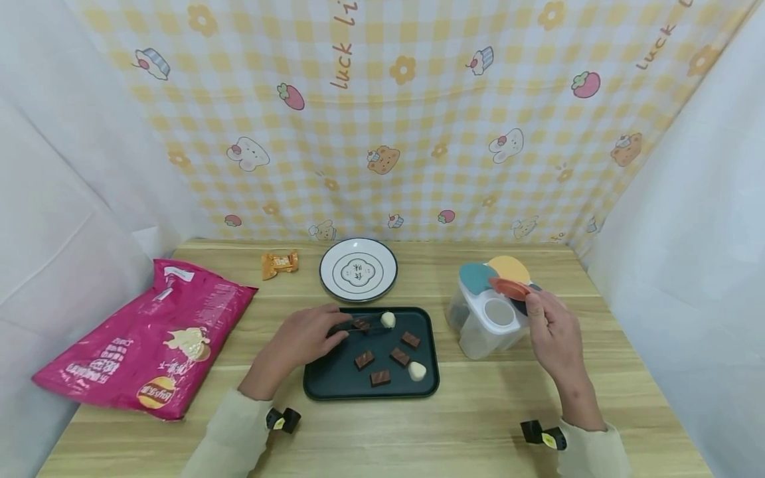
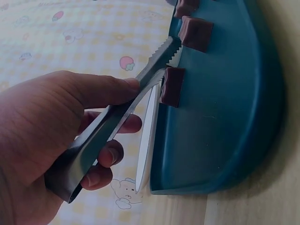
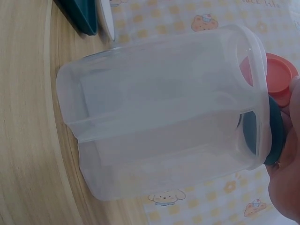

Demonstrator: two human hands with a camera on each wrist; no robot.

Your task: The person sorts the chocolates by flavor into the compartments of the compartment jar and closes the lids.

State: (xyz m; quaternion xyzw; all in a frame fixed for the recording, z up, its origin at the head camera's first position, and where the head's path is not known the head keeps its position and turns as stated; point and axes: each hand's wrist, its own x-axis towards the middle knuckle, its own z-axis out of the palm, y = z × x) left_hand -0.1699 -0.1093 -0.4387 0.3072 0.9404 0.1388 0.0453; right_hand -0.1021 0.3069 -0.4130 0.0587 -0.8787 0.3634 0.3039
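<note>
My left hand (image 1: 305, 338) grips metal tongs (image 2: 112, 126), whose serrated tips close on a brown chocolate piece (image 2: 172, 86) at the back of the dark tray (image 1: 335, 382). More brown pieces (image 1: 399, 356) and two white pieces (image 1: 416, 371) lie on the tray. My right hand (image 1: 552, 328) holds the open red flip lid (image 1: 509, 287) of a clear compartment container (image 1: 487, 322); its teal lid (image 1: 477, 277) and yellow lid (image 1: 510, 267) also stand open. The container (image 3: 164, 117) looks empty inside.
A white plate (image 1: 358, 269) sits behind the tray. An orange wrapped snack (image 1: 279, 263) lies to its left. A large pink chip bag (image 1: 149, 338) covers the table's left side. Patterned cloth hangs behind, white sheets at both sides.
</note>
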